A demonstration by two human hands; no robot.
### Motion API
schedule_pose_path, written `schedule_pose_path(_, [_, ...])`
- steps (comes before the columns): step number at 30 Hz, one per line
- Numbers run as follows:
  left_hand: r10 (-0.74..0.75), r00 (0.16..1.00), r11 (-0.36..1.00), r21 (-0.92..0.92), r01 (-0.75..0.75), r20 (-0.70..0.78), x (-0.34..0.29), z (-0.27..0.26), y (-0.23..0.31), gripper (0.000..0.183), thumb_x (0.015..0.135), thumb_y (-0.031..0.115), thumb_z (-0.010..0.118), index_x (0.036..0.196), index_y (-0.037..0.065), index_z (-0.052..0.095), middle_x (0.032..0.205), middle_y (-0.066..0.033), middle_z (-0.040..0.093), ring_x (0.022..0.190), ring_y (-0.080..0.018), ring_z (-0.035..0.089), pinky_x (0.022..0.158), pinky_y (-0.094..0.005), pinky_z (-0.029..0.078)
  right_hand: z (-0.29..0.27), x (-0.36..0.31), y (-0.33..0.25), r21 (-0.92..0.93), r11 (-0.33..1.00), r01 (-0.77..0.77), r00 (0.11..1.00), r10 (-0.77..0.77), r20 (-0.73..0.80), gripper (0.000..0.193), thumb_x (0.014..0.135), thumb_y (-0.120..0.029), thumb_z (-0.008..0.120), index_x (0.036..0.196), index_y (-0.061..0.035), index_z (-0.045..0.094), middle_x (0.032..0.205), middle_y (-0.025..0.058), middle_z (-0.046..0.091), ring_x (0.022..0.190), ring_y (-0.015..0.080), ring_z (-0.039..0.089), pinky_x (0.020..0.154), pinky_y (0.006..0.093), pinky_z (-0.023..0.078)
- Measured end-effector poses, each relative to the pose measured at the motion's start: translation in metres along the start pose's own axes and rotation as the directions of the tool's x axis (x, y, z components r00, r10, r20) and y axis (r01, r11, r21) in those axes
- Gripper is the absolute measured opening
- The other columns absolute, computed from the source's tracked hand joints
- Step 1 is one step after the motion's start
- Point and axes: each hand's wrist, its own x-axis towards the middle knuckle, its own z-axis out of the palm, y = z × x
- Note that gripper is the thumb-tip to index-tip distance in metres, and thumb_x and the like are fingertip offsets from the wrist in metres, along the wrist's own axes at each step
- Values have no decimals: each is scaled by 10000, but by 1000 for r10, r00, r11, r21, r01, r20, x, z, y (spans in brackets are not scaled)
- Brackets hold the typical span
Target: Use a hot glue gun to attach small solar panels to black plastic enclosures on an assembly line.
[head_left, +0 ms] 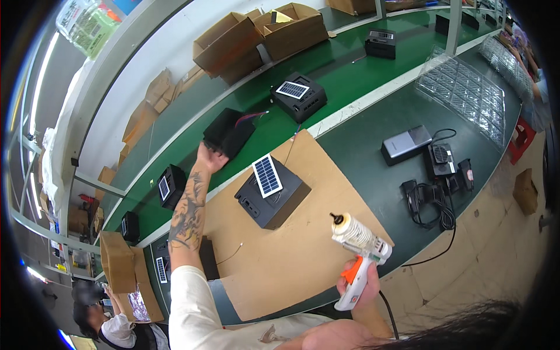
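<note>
My left hand (213,158) reaches out over the green belt and grips the near end of a black box-shaped housing (226,133), from which red and dark wires stick out. In my right hand (366,287) is a white hot glue gun (360,239) with an orange trigger and a dark nozzle, its cord trailing below. Between my hands, a black device case (274,201) lies on a cardboard sheet (280,274). A small solar panel (266,177) rests on that case, touching it, with a thin wire running up behind.
More black cases stand along the green belt (344,76), one with a solar panel (292,90). At right lie a silver-black device (406,144), a coiled black cable (431,207) and a clear plastic tray (466,93). Cardboard boxes (294,32) line the back; another person (116,321) sits lower left.
</note>
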Motion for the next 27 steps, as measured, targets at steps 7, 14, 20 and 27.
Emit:
schedule_pose_path(7, [606, 750, 313, 946, 81, -265, -25, 39, 23, 674, 972, 526, 476, 1433, 39, 415, 1340, -195, 553, 1142, -336, 583, 981, -438, 459, 3, 6, 0, 17, 1000, -17, 999, 18, -41, 621, 946, -561, 480, 1133, 29, 527, 959, 192, 643, 619, 288, 641, 510, 386, 518])
schedule_pose_path(14, [104, 610, -495, 573, -654, 786, 9, 253, -90, 774, 863, 522, 671, 1439, 56, 444, 1524, -213, 358, 1414, -331, 344, 1145, -417, 294, -8, -3, 20, 79, 988, 135, 967, -114, -229, 515, 997, -575, 371, 1242, -130, 456, 995, 90, 626, 592, 267, 604, 462, 384, 494])
schedule_pose_path(20, [-212, 881, -736, 523, -429, 424, 67, 320, -155, 1236, 588, 917, 569, 1569, 296, 145, 1633, -150, 8, 1453, -514, 29, 1146, -645, 130, 2, -9, 13, 206, 974, 92, 941, -17, -338, 536, 995, -603, 334, 1234, -139, 454, 996, 75, 599, 619, 277, 571, 544, 406, 479])
schedule_pose_path(27, [-187, 802, -723, 473, -503, 567, 56, 321, -144, 951, 726, 734, 628, 1482, 208, 392, 1573, -178, 233, 1406, -467, 249, 1148, -558, 256, -1, -13, 20, 178, 981, 79, 953, -22, -302, 526, 1000, -591, 337, 1238, -137, 460, 994, 83, 582, 598, 280, 561, 530, 407, 470])
